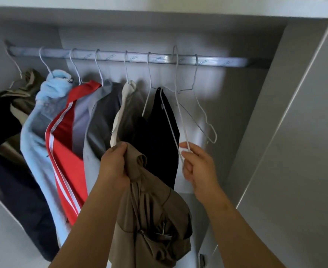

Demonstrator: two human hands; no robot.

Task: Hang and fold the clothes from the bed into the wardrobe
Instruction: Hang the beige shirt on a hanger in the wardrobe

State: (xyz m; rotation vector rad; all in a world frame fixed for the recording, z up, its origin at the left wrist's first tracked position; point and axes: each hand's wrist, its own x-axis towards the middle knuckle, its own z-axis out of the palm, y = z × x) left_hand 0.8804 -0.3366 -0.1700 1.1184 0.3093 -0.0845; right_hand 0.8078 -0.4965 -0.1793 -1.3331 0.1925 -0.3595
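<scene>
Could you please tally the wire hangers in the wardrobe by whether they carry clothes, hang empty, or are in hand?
hangers carrying clothes on the rail: 6
empty hanger on the rail: 1
held hanger, gripped by the right hand: 1
Total: 8

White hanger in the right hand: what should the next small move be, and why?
Probably lift the white hanger clear of the rod and bring it down to the tan garment. The right hand pinches its lower end and it carries nothing, while the left hand grips the garment bunched, not yet on any hanger.
</scene>
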